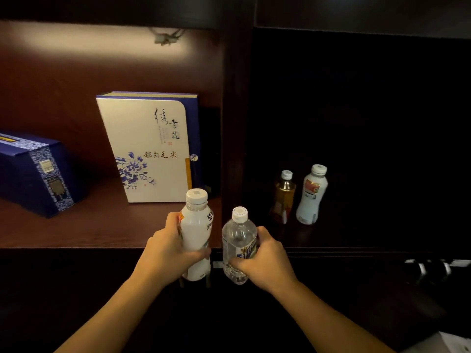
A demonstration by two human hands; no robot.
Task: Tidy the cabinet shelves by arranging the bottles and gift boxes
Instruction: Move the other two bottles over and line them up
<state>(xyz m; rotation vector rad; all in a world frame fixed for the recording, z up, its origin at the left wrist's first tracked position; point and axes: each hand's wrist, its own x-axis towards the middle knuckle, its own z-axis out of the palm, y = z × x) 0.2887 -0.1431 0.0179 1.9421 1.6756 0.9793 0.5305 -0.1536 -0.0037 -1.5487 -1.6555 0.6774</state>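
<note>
My left hand [167,250] grips a white milky bottle [196,233] with a white cap, held upright in front of the shelf edge. My right hand [265,261] grips a clear water bottle [238,240], also upright, right beside the white one. In the dark right compartment stand an amber tea bottle [283,197] and a second white bottle [312,194], side by side. In the lit left compartment a cream gift box [145,149] with blue flowers stands upright, and a dark blue gift box [33,174] lies at the far left.
A dark wooden divider [234,138] separates the two compartments. The wooden shelf [102,225] runs under the boxes. A small ornament [165,36] hangs at the top of the left compartment. Something pale and shiny [433,266] lies low at the right.
</note>
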